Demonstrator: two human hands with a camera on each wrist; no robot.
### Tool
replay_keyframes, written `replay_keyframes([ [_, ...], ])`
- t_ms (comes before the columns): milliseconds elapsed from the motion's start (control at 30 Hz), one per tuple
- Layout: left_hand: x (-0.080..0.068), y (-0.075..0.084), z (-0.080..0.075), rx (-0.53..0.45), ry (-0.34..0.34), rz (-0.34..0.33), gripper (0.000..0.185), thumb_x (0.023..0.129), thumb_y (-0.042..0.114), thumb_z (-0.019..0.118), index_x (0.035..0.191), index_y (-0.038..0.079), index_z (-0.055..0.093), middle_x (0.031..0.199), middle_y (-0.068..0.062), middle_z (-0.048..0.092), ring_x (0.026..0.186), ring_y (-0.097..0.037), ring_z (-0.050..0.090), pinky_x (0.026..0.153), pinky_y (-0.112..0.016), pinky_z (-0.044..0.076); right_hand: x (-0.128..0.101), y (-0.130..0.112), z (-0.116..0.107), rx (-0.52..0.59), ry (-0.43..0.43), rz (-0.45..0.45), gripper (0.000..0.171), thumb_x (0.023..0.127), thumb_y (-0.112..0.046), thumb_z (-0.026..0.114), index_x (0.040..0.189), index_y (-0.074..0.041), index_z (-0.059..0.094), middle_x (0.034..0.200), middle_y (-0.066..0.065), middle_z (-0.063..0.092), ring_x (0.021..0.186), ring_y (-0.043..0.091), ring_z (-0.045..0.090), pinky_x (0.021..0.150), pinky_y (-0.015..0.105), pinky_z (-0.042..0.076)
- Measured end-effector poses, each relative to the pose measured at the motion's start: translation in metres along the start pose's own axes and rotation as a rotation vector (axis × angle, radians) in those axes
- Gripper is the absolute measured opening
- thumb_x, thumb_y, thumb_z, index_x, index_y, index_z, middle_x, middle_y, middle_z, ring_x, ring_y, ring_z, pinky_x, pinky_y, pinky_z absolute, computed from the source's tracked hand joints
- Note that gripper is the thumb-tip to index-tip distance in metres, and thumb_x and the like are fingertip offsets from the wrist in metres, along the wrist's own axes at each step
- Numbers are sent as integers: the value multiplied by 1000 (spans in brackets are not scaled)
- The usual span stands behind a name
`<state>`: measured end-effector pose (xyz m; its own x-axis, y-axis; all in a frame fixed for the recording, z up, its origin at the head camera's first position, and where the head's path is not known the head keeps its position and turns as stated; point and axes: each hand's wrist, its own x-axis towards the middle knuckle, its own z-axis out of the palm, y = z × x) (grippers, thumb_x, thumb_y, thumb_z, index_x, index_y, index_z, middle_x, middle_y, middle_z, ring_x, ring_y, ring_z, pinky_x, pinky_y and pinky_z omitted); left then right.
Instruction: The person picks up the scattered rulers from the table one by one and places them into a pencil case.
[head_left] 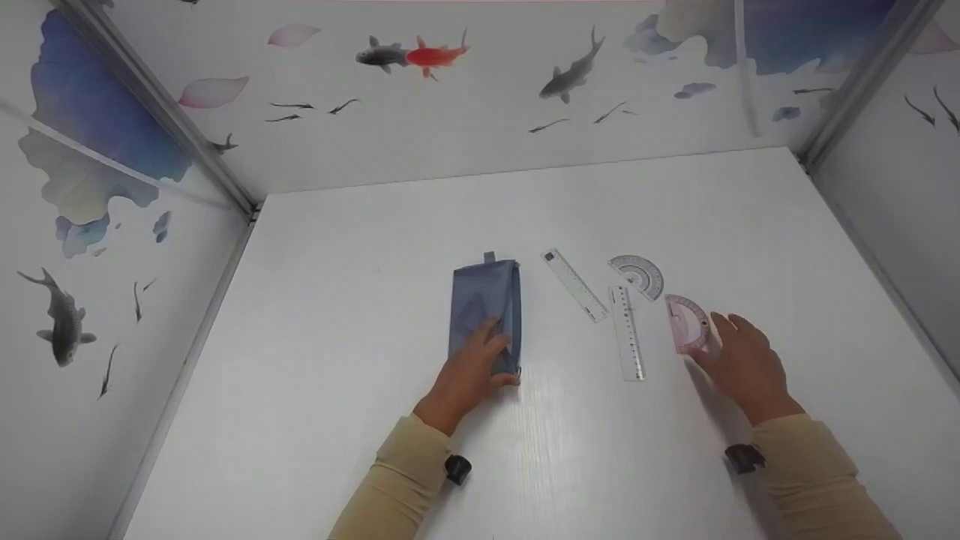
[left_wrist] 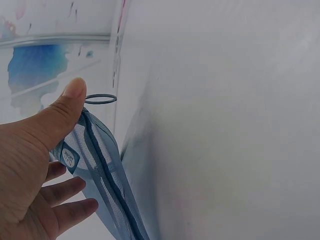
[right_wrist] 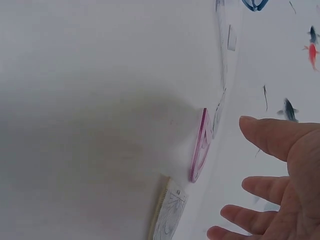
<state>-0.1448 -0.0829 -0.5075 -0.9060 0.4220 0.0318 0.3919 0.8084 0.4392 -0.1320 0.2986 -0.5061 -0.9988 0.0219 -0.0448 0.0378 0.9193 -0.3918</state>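
Head view: on the white counter point(head_left: 337, 360) the left hand point(head_left: 469, 371) lies with relaxed fingers on the near end of a flat blue-grey mesh pencil pouch point(head_left: 484, 307), pressing rather than gripping. The right hand point(head_left: 742, 360) hovers, fingers spread and holding nothing, just beside a pink translucent plastic protractor point(head_left: 686, 321). A clear plastic protractor point(head_left: 637, 275), a long clear straight ruler point(head_left: 626, 332) and a shorter clear ruler point(head_left: 574, 285) lie loose between pouch and pink protractor. As I judge it, the work is at its start: all four drawing tools are outside the pouch, nothing is lifted, and whether the zip is open cannot be told from here.

Left wrist view: the left hand point(left_wrist: 35, 170) shows thumb straight and fingers loosely extended against the pouch point(left_wrist: 107, 180), whose mesh side and dark seam run down the frame; a small ring-shaped loop point(left_wrist: 100, 99) sits at its far end. The pouch's mouth is cut off below.

Right wrist view: the right hand point(right_wrist: 280, 190) is unclenched, fingertips near but apart from the pink protractor point(right_wrist: 199, 150), seen edge-on. A printed ruler end point(right_wrist: 167, 215) lies beside it; markings are too blurred to read.
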Motion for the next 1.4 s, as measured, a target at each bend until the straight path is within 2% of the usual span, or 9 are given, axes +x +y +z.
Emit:
replay_keyframes([
  [500, -1, 0, 1, -39, 4, -3, 62, 78, 37, 78, 131, 14, 54, 153, -12, 32, 131, -32, 45, 90, -39, 51, -6, 16, -7, 101, -82, 85, 69, 91, -20, 64, 139, 17, 30, 136, 43, 31, 125, 59, 30, 99, 68, 30],
  [667, 0, 1, 0, -47, 1, -6, 63, 77, 36, 78, 130, 12, 55, 152, -13, 34, 123, -34, 53, 85, -38, 53, -6, 22, -8, 118, -105, 106, 71, 92, -21, 63, 139, 18, 28, 136, 44, 30, 124, 60, 30, 99, 68, 29],
  [1033, 0, 1, -2, -48, 6, 5, 63, 77, 36, 78, 130, 11, 55, 152, -15, 34, 125, -39, 51, 87, -40, 52, -7, 27, -6, 124, -155, 171, 76, 92, -23, 64, 141, 18, 24, 130, 42, 38, 108, 49, 45, 94, 66, 36],
  [1400, 0, 1, -2, -44, 8, 2, 63, 77, 37, 78, 131, 12, 55, 152, -14, 33, 129, -40, 47, 90, -43, 51, -8, 30, -9, 136, -160, 223, 75, 89, -22, 67, 141, 17, 28, 133, 44, 38, 117, 56, 42, 96, 66, 35],
])
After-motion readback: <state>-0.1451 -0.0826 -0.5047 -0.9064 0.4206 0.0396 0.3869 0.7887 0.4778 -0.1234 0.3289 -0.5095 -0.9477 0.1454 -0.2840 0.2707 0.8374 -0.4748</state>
